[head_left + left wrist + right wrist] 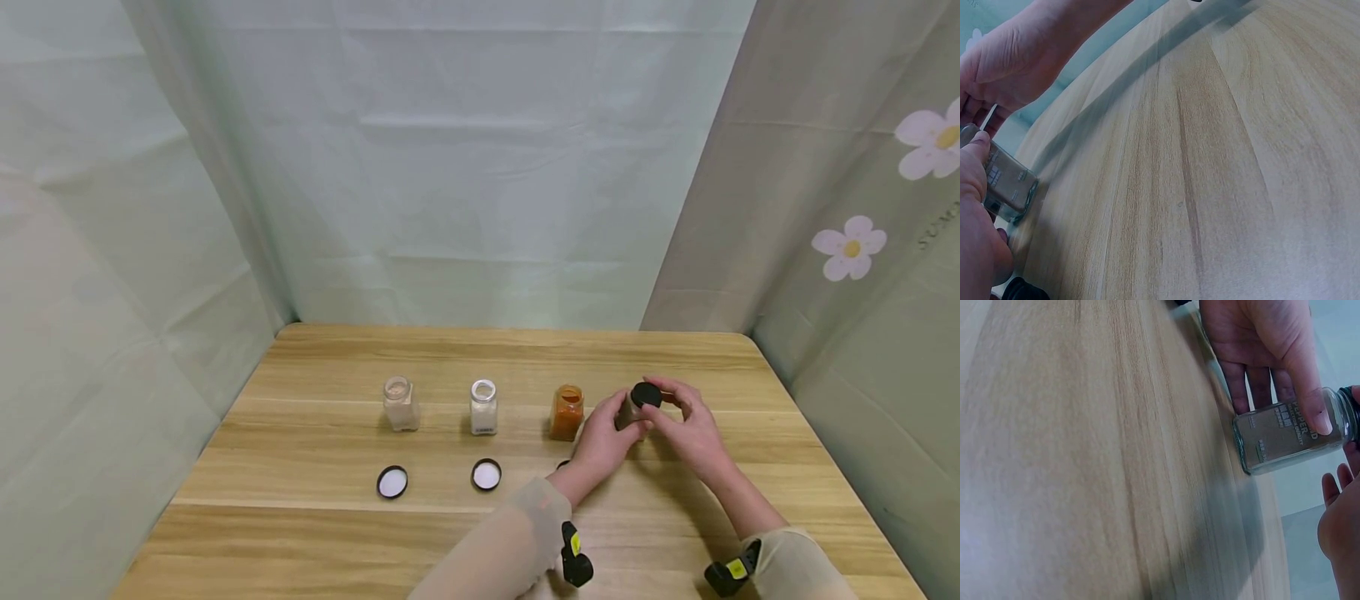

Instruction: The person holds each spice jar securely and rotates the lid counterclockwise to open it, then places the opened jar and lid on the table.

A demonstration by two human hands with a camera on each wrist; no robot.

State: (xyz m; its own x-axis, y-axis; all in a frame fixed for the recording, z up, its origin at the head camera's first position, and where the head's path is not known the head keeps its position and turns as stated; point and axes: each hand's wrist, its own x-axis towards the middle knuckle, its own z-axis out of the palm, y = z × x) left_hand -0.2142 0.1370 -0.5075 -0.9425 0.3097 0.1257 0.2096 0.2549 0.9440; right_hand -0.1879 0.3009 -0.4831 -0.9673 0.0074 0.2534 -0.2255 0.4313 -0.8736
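A glass pepper jar (1272, 439) with grey-brown powder stands on the right side of the table, black lid (647, 394) on top. My left hand (602, 437) grips its body, thumb across the printed label in the right wrist view. On the lid, the fingers and thumb of my right hand (693, 429) pinch the rim from the right. Close to the left hand stands an uncapped jar of orange powder (567, 417). A lid (564, 464) lies mostly hidden behind the left wrist.
Farther left stand two more uncapped jars, one of white contents (483, 414) and one of beige powder (401, 410). In front of them lie two black lids, white insides up: one (487, 475) near the middle, one (392, 482) to the left. Curtains (480, 167) surround the wooden table (300, 533).
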